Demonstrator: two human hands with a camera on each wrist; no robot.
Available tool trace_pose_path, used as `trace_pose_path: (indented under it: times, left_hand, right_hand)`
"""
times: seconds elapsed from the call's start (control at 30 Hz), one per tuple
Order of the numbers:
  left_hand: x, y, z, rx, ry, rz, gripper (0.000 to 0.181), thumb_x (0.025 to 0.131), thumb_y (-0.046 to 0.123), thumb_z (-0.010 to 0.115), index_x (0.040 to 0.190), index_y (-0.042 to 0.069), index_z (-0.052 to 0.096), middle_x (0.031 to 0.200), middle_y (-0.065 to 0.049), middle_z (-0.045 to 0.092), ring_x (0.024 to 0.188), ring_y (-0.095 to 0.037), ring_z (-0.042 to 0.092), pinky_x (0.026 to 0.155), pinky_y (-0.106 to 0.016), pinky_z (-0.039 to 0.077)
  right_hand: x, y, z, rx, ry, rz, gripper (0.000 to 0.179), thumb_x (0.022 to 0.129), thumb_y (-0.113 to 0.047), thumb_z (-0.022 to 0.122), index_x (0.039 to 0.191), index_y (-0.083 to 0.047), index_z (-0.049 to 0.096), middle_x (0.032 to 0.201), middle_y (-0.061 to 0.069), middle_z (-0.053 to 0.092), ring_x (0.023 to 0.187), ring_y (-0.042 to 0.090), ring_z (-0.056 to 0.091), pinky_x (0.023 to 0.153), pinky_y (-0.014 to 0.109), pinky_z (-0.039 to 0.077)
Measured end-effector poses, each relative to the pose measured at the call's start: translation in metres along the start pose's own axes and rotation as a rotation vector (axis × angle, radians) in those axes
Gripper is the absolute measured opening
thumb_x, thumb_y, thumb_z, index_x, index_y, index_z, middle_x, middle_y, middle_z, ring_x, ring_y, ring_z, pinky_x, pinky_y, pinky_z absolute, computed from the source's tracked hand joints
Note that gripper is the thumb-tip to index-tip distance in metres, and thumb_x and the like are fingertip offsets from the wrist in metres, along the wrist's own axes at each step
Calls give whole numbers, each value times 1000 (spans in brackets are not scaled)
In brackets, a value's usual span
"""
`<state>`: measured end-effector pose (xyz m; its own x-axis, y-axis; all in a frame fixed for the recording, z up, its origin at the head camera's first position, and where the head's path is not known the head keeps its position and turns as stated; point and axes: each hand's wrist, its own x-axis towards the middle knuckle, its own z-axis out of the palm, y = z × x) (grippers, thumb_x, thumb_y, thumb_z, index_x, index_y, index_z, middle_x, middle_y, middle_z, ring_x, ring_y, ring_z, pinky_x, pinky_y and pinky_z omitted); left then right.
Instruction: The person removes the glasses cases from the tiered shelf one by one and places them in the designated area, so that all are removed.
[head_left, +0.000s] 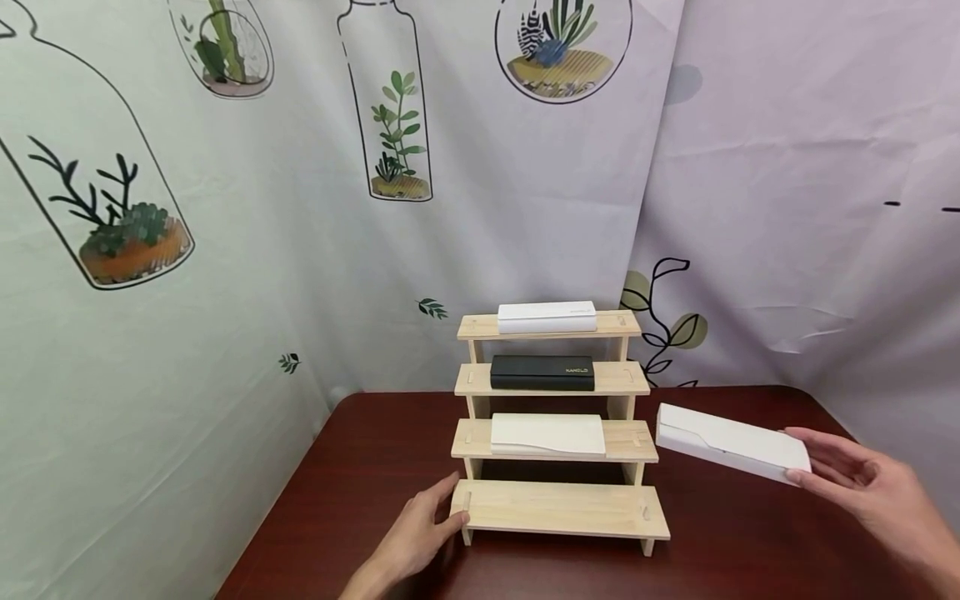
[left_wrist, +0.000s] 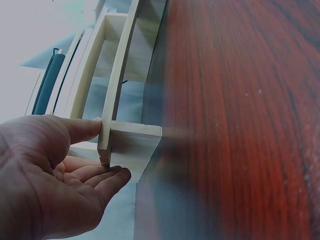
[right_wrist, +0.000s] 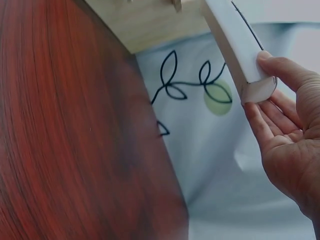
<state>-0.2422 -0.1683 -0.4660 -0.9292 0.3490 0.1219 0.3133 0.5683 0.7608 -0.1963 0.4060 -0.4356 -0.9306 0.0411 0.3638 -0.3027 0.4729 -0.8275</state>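
Note:
A four-tier wooden display stand (head_left: 558, 508) stands on the dark red table. My left hand (head_left: 411, 535) grips the left end of its lowest tier, thumb on one side of the board and fingers on the other in the left wrist view. To the right of the stand, my right hand (head_left: 873, 487) holds a long white glasses case (head_left: 731, 442) by its right end, above the table, tilted down to the right. On the upper tiers lie a white case (head_left: 547, 317), a black case (head_left: 542, 372) with small lettering, and an off-white case (head_left: 547, 434).
The dark red wooden table (head_left: 360, 467) reaches back to a pale fabric backdrop (head_left: 480, 233) printed with plants in jars. The backdrop also hangs along the left and right sides.

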Motion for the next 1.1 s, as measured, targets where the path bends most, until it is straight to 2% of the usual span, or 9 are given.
trace_pose_path:
  times: [0.3,0.57,0.8,1.1]
  left_hand:
    - [0,1,0,23,4,5,68,101,20,75,153,-13,46,154,-29,52,144,-43,47,112,-65,41]
    - [0,0,0,38,12,4,68,101,20,76,152,-14,46,154,-29,52,143,-43,48,112,-64,41]
    - [1,0,0,30,3,-5,69,101,20,76,153,-14,45,155,-29,51,144,-44,47,112,-65,41]
    - [2,1,0,30,3,1,69,101,21,75,153,-13,46,155,-28,51,145,-42,46,113,-65,40]
  right_hand:
    - [9,23,-2,64,10,24,52,98,3,74,148,-8,64,123,-27,70,109,-13,65,82,10,55]
    - [19,40,3,74,-4,28,50,98,1,75,146,-3,63,122,-29,69,108,-14,65,82,11,56]
    - [29,52,14,97,1,38,47,96,2,77,140,-12,71,119,-30,69,105,-14,66,80,11,56]
    - [40,67,27,115,-6,58,43,94,2,79,136,-5,72,115,-29,69,101,-13,67,78,13,57]
